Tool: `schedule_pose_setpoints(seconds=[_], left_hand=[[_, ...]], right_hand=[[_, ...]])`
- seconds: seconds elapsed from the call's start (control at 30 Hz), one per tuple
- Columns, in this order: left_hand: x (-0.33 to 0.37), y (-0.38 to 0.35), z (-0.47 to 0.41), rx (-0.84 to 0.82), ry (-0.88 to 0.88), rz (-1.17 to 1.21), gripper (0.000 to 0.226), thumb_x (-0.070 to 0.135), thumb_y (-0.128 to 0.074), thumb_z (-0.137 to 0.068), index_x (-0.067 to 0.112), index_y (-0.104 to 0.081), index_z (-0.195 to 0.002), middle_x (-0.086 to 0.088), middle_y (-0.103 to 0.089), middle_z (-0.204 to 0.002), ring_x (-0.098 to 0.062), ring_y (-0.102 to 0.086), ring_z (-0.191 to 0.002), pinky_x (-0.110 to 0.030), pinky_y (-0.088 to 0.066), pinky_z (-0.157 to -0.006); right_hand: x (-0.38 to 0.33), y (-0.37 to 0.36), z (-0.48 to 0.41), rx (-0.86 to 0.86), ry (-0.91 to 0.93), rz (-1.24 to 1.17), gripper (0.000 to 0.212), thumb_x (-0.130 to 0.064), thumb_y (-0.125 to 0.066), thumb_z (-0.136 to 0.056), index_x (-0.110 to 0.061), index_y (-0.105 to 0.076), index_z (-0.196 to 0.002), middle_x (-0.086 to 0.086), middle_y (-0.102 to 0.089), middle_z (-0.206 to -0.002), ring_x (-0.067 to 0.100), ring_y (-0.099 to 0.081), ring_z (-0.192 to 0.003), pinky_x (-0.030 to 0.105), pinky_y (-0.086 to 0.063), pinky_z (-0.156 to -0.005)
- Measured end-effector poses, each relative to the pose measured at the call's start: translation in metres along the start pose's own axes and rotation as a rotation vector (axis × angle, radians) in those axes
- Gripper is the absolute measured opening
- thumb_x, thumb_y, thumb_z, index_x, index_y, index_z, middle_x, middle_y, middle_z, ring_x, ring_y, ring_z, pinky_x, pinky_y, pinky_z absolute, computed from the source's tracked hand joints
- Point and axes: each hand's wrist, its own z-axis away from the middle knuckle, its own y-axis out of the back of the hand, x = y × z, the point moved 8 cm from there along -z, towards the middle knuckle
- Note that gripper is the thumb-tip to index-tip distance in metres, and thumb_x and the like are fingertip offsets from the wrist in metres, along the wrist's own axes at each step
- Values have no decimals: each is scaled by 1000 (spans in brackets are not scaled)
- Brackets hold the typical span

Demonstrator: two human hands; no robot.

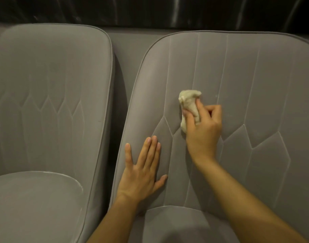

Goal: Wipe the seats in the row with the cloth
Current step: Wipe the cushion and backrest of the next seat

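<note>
Head view: we see right hand [202, 132] fingers curled round the crumpled cream cloth [188, 102], pressed mid-backrest on the grey quilted velvet seat [255, 81], left hand [143, 171] flat, fingers straight, at that backrest's lower left; cloth looks soft and light, so we'd grip its bunched middle.

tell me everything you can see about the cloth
The cloth is a small, pale cream rag, crumpled into a wad, soft and fabric-like. The right hand grips it, fingers curled round its lower part, with the bunched upper end sticking out past the fingertips. It is held against the grey backrest of the right-hand seat, near the stitched seams at mid-height.
</note>
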Motion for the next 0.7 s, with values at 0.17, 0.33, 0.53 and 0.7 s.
schedule_pose_setpoints(seconds=[0.17, 0.33, 0.53, 0.7], left_hand=[[1, 0, 0, -15, -14, -28, 88, 59, -21, -90, -1, -1, -151, -22, 5, -159, -31, 1, -148, -67, 8, -110], [0, 3, 0, -21, -28, -11, 87, 57, -22, -88, 1, 0, -151, -20, 5, -159, -31, 3, -148, -67, 8, -111], [-1, 3, 1, -5, -26, 15, 89, 57, -23, -87, 0, 1, -151, -20, 8, -159, -30, 5, -148, -67, 9, -110], [0, 5, 3, -11, -45, 26, 88, 55, -26, -88, -1, 0, -151, -21, 8, -159, -30, 3, -148, -67, 8, -111]], right_hand=[[7, -23, 50, -108, 25, 80, 40, -19, -52, -88, 0, -59, -121, 9, -47, -83, 27, -49, -71, 35, -47, -64], [21, -18, 95, -183, -49, 29, 41, -26, -53, -89, -6, -59, -123, -8, -38, -85, 19, -48, -71, 32, -46, -62], [-2, 7, 44, -48, -3, -23, 41, -21, -59, -85, -2, -59, -122, 0, -40, -85, 3, -36, -71, 10, -36, -67], [12, -19, 59, -104, -89, 27, 35, -22, -56, -87, -2, -63, -115, 9, -51, -87, 22, -53, -74, 18, -38, -67]])
